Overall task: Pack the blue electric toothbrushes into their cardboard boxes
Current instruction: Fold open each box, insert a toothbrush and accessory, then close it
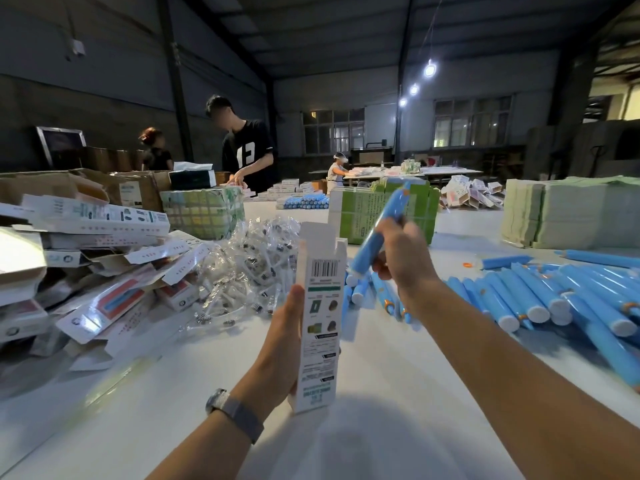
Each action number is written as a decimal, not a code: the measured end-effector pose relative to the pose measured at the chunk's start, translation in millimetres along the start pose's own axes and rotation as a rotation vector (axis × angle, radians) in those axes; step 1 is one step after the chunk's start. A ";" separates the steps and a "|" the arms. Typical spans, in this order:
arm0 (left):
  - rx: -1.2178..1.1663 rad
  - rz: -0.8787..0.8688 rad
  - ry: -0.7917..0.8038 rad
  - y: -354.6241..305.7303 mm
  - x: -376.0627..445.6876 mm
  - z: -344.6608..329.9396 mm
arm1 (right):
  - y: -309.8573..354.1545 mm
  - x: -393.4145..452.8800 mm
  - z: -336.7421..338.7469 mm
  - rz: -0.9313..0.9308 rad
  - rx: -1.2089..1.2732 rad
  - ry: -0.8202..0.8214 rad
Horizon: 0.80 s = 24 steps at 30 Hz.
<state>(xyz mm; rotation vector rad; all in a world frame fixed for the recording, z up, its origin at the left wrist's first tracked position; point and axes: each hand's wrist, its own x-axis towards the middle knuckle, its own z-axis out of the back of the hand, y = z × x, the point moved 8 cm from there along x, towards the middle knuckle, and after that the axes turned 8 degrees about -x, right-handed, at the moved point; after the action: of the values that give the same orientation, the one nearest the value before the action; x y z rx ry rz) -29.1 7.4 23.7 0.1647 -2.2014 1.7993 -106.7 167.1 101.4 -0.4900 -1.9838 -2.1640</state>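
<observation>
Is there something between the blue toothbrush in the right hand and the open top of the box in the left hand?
Nothing visible blocks it. The right hand holds the toothbrush just right of the box, which the left hand holds upright; its top flap stands open and the opening looks free.

Toothbrush (377, 233): blue, white end cap. Carton (320, 323): white, black barcode, green stripe. Bench (138, 393): white. Stacked packs (381, 209): green.

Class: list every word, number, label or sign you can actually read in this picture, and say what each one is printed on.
"13": white number on the black T-shirt of a person across the table.
Box held in the left hand: barcode and print, too blurred to read.
Boxes piled at left: print too small to read.
Green cartons: text unreadable.
</observation>
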 end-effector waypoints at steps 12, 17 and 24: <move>0.130 -0.088 -0.012 -9.2 -3.7 3.2 | 93.5 -42.7 3.7 0.395 0.240 -0.104; 0.075 -0.075 -0.002 -9.4 -6.3 5.1 | 86.8 -47.2 -11.2 0.473 -0.097 -0.096; 0.144 -0.143 0.016 -14.0 -8.5 3.5 | 73.6 -49.9 -29.3 0.551 -0.183 0.085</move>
<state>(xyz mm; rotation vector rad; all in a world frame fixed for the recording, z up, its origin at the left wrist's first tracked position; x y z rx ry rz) -17.7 0.2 33.7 0.3279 -1.9947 1.8711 -39.1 125.6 151.2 -0.8398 -1.3943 -1.9704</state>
